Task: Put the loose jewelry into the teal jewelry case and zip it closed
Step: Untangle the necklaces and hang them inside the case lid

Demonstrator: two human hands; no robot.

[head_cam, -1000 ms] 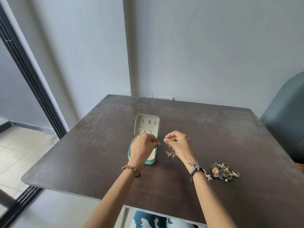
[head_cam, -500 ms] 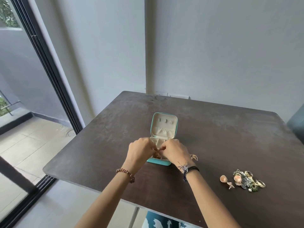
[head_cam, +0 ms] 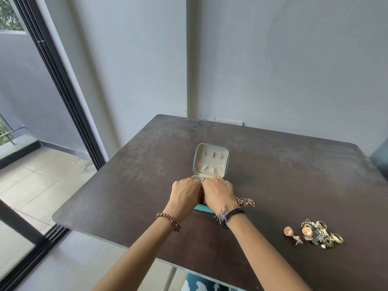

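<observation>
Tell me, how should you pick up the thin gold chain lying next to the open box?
Probably pinch the bunched, tangled part of the gold chain, coming straight down with thumb and fingertip. It lies flat and loose on the table, right of the teal case, so there is no edge to slide under. The right hand is nearest, though both hands are busy over the case.

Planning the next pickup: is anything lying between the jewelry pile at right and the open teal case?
Only a thin gold chain beside the right hand; otherwise bare table separates the jewelry pile from the teal case.
</observation>
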